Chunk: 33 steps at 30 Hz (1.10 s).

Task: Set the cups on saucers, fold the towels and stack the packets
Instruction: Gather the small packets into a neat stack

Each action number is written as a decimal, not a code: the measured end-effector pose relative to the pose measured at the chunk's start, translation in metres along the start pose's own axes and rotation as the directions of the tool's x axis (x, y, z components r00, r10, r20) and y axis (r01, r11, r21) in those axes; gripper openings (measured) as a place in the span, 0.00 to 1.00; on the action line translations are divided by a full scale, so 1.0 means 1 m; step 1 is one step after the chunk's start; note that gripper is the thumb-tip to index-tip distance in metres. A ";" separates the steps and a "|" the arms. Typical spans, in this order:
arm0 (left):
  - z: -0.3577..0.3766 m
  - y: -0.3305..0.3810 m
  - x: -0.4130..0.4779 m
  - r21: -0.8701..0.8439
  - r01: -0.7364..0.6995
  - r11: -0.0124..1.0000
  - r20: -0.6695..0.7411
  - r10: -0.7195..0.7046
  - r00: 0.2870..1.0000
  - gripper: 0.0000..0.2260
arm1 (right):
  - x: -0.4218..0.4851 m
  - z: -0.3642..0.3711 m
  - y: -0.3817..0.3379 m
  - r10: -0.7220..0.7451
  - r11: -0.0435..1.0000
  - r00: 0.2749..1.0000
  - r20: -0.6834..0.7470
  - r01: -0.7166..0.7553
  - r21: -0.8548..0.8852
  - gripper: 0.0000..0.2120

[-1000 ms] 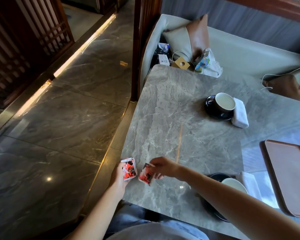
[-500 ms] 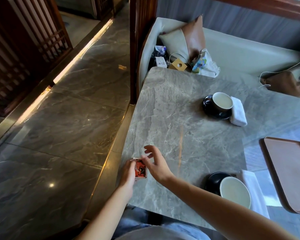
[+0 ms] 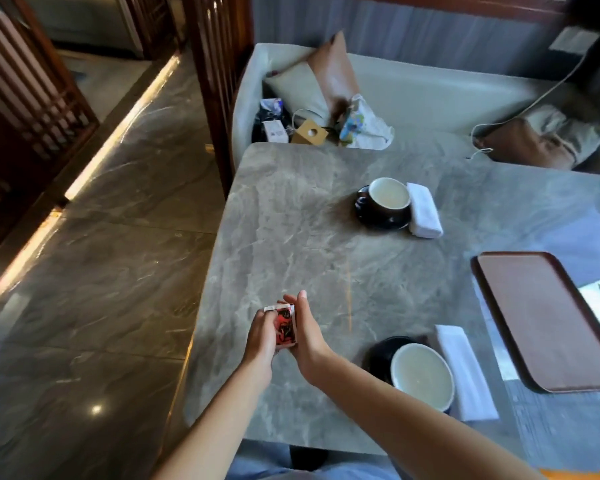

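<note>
Stacking packets: the red packets (image 3: 285,327) were pressed together between both hands, low over the near left part of the marble table (image 3: 291,237).
Left hand: the left hand (image 3: 262,336) was closed against the stack's left side, fingers curled round it.
Right hand: the right hand (image 3: 307,336) was flat against the right side, fingers straight, squeezing the packets square.
Cups: the far cup (image 3: 389,199) sat on its dark saucer (image 3: 368,216), a folded towel (image 3: 424,209) touching it; the near cup (image 3: 421,375) sat on its own saucer beside a second towel (image 3: 465,372).
Tray: the brown tray (image 3: 548,320) lay well apart on the right.
Risk: the stack was near the table's left edge, so a loose release could likely let the slippery packets slide apart or off onto the floor.
Risk, second: uneven pressure from the two palms might fan the packets rather than align them.
</note>
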<state>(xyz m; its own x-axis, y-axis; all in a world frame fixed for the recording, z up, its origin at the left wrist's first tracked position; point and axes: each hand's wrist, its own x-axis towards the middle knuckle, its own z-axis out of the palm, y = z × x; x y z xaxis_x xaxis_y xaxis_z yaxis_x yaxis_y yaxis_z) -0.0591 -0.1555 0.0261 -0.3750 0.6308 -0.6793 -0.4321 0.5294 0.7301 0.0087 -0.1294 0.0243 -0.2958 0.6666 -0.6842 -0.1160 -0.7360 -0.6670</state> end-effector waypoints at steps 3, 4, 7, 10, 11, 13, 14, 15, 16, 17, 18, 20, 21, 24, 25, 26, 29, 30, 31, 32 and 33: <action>0.040 -0.004 -0.010 0.049 -0.014 0.999 0.023 0.013 1.000 0.10 | -0.003 -0.031 -0.018 -0.016 0.999 1.000 -0.018 0.016 0.029 0.17; 0.053 -0.006 -0.012 0.060 -0.008 0.998 0.029 0.006 1.000 0.11 | -0.004 -0.043 -0.025 -0.024 0.999 0.999 -0.022 0.025 0.044 0.17; 0.098 -0.009 -0.019 0.081 -0.005 0.997 0.050 0.001 0.999 0.10 | -0.011 -0.087 -0.047 -0.026 0.997 0.998 -0.050 0.030 0.077 0.15; 0.150 -0.015 -0.029 0.070 -0.010 0.998 0.087 0.003 0.996 0.08 | -0.021 -0.142 -0.067 -0.067 0.995 0.992 -0.108 0.073 0.061 0.15; 0.168 -0.019 -0.032 0.066 -0.002 0.998 0.107 -0.005 0.994 0.08 | -0.025 -0.163 -0.074 -0.081 0.995 0.988 -0.132 0.087 0.044 0.16; 0.205 -0.026 -0.040 0.059 0.034 0.998 0.169 -0.043 0.985 0.07 | -0.034 -0.208 -0.088 -0.086 0.993 0.982 -0.169 0.098 0.065 0.18; 0.224 -0.030 -0.044 0.060 0.050 0.997 0.209 -0.062 0.976 0.08 | -0.038 -0.231 -0.094 -0.088 0.991 0.980 -0.181 0.105 0.087 0.19; 0.243 -0.035 -0.047 0.062 0.061 0.996 0.241 -0.075 0.968 0.09 | -0.042 -0.254 -0.100 -0.092 0.989 0.978 -0.187 0.112 0.101 0.20; 0.263 -0.041 -0.049 0.068 0.070 0.995 0.265 -0.085 0.960 0.10 | -0.047 -0.274 -0.105 -0.101 0.987 0.977 -0.187 0.122 0.104 0.20; 0.282 -0.048 -0.050 0.075 0.082 0.994 0.286 -0.100 0.953 0.10 | -0.052 -0.292 -0.110 -0.119 0.985 0.976 -0.185 0.139 0.098 0.20; 0.301 -0.054 -0.051 0.091 0.098 0.991 0.306 -0.121 0.944 0.09 | -0.054 -0.310 -0.115 -0.137 0.984 0.974 -0.178 0.155 0.092 0.20; 0.337 -0.067 -0.052 0.134 0.130 0.982 0.334 -0.169 0.927 0.09 | -0.056 -0.341 -0.124 -0.161 0.978 0.971 -0.179 0.181 0.101 0.21; 0.354 -0.074 -0.050 0.155 0.141 0.978 0.337 -0.187 0.923 0.10 | -0.056 -0.355 -0.130 -0.168 0.975 0.967 -0.193 0.191 0.109 0.24; 0.400 -0.086 -0.043 0.178 0.167 0.970 0.295 -0.215 0.931 0.13 | -0.052 -0.392 -0.144 -0.177 0.972 0.958 -0.227 0.206 0.113 0.25; 0.413 -0.089 -0.039 0.177 0.179 0.968 0.274 -0.223 0.936 0.17 | -0.050 -0.403 -0.150 -0.178 0.973 0.956 -0.231 0.207 0.104 0.24; 0.426 -0.091 -0.036 0.183 0.187 0.965 0.257 -0.231 0.939 0.20 | -0.046 -0.413 -0.154 -0.175 0.975 0.956 -0.237 0.201 0.092 0.24; 0.456 -0.091 -0.030 0.189 0.177 0.966 0.194 -0.213 0.958 0.22 | -0.030 -0.436 -0.170 -0.180 0.979 0.951 -0.250 0.199 0.051 0.24; 0.465 -0.089 -0.029 0.179 0.168 0.969 0.176 -0.200 0.964 0.21 | -0.022 -0.443 -0.175 -0.190 0.978 0.948 -0.257 0.206 0.037 0.24; 0.473 -0.086 -0.026 0.173 0.152 0.973 0.161 -0.180 0.970 0.20 | -0.015 -0.448 -0.179 -0.199 0.977 0.944 -0.265 0.211 0.019 0.23; 0.480 -0.083 -0.023 0.182 0.130 0.975 0.145 -0.158 0.977 0.20 | -0.007 -0.452 -0.183 -0.208 0.977 0.939 -0.273 0.215 -0.004 0.22; 0.487 -0.081 -0.019 0.206 0.105 0.973 0.128 -0.133 0.983 0.19 | 0.000 -0.456 -0.187 -0.214 0.976 0.936 -0.278 0.216 -0.026 0.21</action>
<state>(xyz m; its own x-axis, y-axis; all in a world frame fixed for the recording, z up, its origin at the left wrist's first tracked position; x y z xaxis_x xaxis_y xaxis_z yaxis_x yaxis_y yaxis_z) 0.3824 0.0656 0.0162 -0.2064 0.6222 -0.7552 -0.2905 0.6980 0.6545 0.4627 0.0620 0.0147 0.0119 0.8146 -0.5799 -0.1524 -0.5717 -0.8062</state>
